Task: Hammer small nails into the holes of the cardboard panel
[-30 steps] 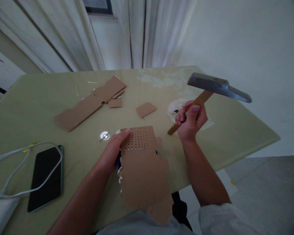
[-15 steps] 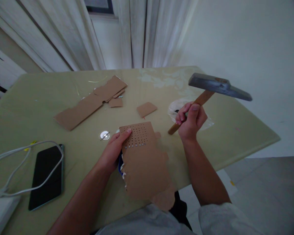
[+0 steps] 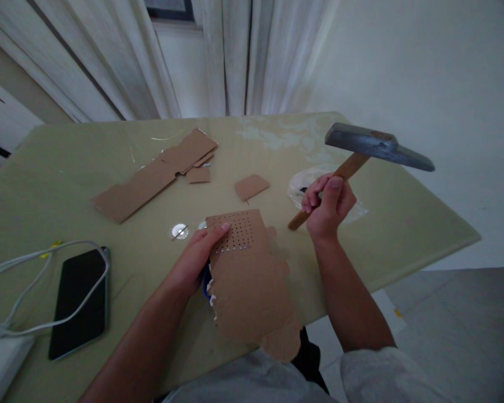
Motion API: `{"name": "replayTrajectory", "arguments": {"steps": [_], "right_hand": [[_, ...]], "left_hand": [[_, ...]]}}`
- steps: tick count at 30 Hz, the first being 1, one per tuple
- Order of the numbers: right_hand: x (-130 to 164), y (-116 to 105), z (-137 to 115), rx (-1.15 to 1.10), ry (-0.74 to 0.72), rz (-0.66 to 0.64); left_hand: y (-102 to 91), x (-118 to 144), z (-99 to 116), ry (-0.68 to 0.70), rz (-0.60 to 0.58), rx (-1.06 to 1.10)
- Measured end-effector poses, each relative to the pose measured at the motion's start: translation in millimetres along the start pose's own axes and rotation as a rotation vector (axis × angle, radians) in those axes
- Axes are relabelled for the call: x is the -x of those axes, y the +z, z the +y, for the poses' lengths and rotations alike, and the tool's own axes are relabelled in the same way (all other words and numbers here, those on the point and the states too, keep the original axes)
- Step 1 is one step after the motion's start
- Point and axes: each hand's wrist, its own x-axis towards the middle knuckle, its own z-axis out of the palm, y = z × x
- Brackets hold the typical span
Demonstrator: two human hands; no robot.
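Observation:
My left hand (image 3: 199, 249) grips the left edge of a cardboard sheet (image 3: 252, 296), its thumb lying on top beside a grid of small punched holes. Along the lowest row of holes sit several small shiny metal dots. Something blue shows under the sheet's left edge, mostly hidden. In my right hand (image 3: 330, 207) is a hammer (image 3: 361, 143), held by its wooden handle with the metal head raised above the table's right side. Behind that hand lies a clear plastic bag (image 3: 300, 182). Left of the cardboard sheet is a small round white disc (image 3: 179, 231) with a thin dark stick across it.
Cardboard strips (image 3: 151, 184) lie at the back left, and a small cardboard piece (image 3: 252, 186) lies near the middle. A black phone (image 3: 79, 302) with a white cable (image 3: 94, 285) over it is at the left. The table's right corner (image 3: 479, 238) juts toward the wall.
My left thumb has slid slightly to the right across the cardboard. The hammer has stayed nearly in place.

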Motion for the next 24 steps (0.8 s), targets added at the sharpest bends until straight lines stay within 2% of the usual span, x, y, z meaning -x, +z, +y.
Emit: {"name": "replayTrajectory", "arguments": {"steps": [13,24], "right_hand": [[-0.8,0.9,-2.5,0.057,0.03,0.011],[-0.2,0.2,-1.3,0.011,0.014,-0.001]], "left_hand": [[1.7,2.3,0.6,0.024,0.011,-0.013],[3.3,3.0,1.2,0.001,0.01,-0.023]]}}
